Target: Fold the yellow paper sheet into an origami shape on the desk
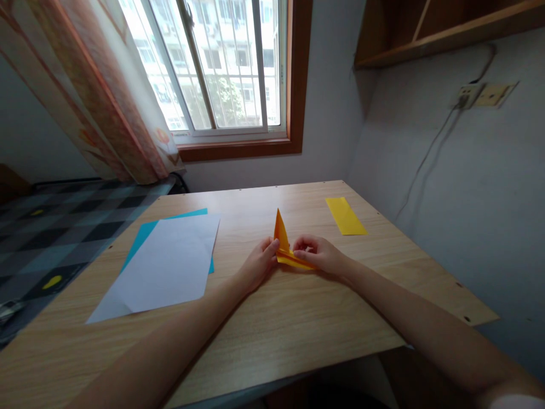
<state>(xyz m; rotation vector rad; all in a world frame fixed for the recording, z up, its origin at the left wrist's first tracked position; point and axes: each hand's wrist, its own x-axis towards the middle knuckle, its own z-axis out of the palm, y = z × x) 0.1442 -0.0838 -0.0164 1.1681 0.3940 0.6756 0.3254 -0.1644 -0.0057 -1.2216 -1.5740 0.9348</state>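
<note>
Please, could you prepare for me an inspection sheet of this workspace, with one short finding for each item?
Surface: wooden table, light grain, small dark holes near its edges.
Job's things: folded paper, orange-yellow, one pointed part standing up.
Clutter: white sheet partly covering a blue sheet; yellow strip lying apart at right.
Hands: left hand pinches the paper beside the raised point; right hand pinches its low part.
Cables: pale cord hangs from the wall socket; its lower end is not visible.
Surroundings: window, curtain, shelf, checked cloth.
</note>
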